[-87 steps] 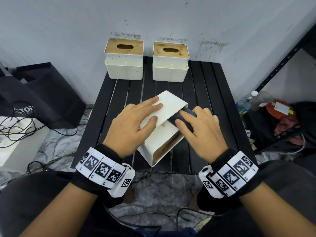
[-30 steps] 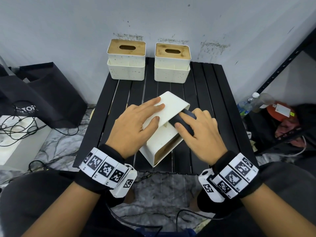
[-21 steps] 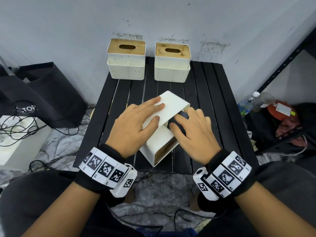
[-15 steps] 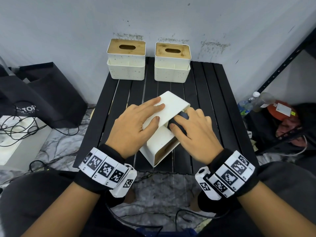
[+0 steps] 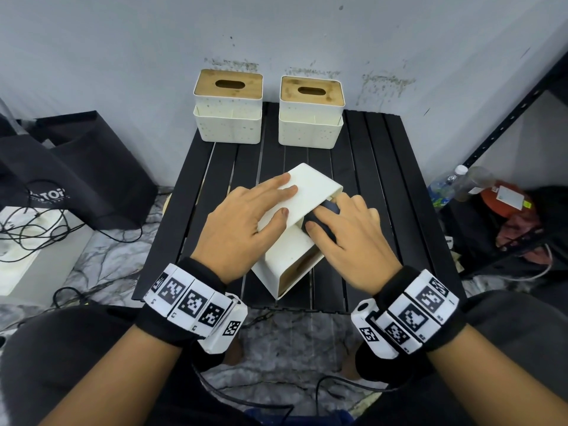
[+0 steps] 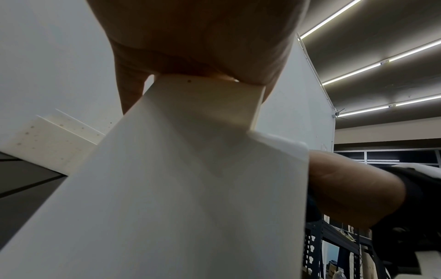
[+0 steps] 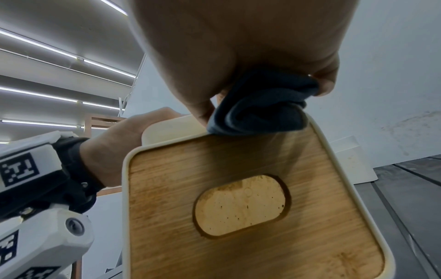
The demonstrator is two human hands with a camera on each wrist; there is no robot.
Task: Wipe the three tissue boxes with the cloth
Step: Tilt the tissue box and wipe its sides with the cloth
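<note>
So the tissue box being cleaned (image 5: 299, 229) lies tipped on its side near the front edge of the black slatted table (image 5: 396, 192), its wooden lid facing the front-right corner. The left hand (image 5: 242, 224) lies flat on the box's upturned white side, fingers (image 5: 276, 187) straight and spread, pinning it down. The right hand (image 5: 347, 238) has its fingers curled around a bunched dark cloth (image 5: 322, 216), which sits against the box's right side just by the top rim. In the right wrist view the cloth (image 7: 257, 105) touches the upper edge of the lid. The other two tissue boxes (image 5: 229, 113) (image 5: 310, 113) stand upright, side by side along the back edge of the table, up against the wall, well apart from the hands.
</note>
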